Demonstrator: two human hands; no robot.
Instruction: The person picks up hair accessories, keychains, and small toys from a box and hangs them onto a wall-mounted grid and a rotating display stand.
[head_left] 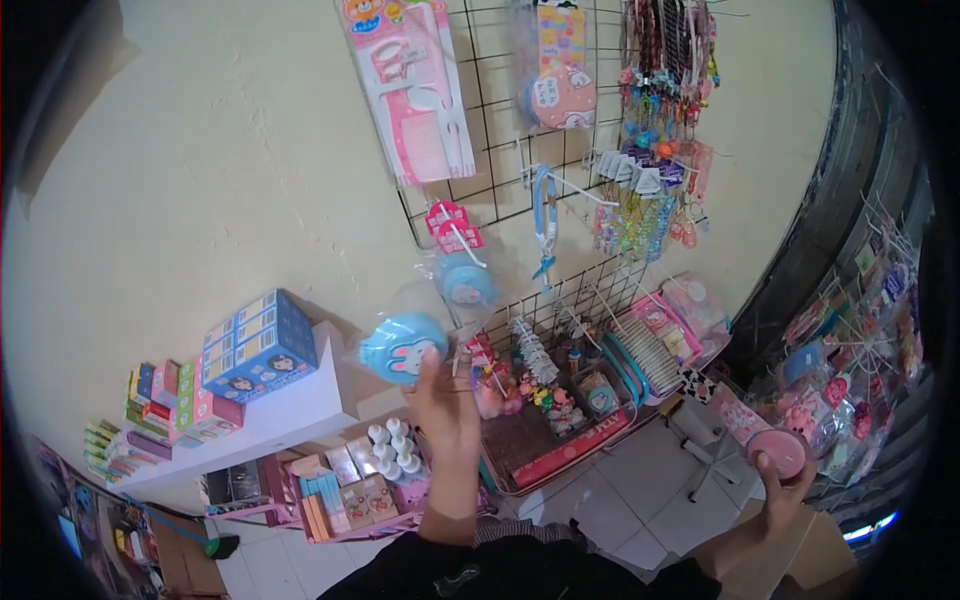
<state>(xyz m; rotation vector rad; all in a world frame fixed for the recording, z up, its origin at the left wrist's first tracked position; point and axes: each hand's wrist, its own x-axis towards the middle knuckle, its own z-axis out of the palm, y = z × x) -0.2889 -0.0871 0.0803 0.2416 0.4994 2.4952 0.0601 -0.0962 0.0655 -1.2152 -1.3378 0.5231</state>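
Blue case [398, 345], pinched by my left hand [448, 412], looks light but slippery in plastic; I prefer its edge. My right hand [785, 497] grasps the pink case [776, 451].

open wall [250, 150] beside wire grid [487, 140], hooks [585, 192] jutting outward

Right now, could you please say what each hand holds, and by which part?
Left hand: blue packet, by its lower right edge. Right hand: pink disc, lower edge.
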